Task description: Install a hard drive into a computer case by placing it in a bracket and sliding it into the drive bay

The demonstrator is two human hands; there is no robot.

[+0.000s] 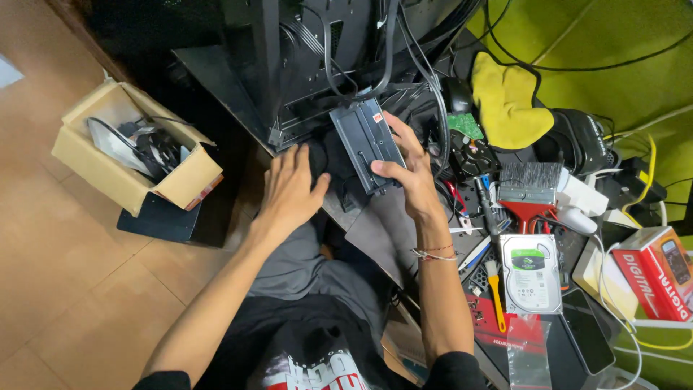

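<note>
grey metal drive cage [367,146] is out of the black computer case [317,50], clamped in my right hand [411,173]; my left hand [290,191], fingers spread, rests below. hard drive [532,273] waits aside, unfitted.

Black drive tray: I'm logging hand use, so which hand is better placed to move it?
Probably the right hand: it already grips the black drive tray; the left hand rests beside it.

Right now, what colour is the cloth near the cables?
Yellow; the cloth shows best in the head view.
</note>
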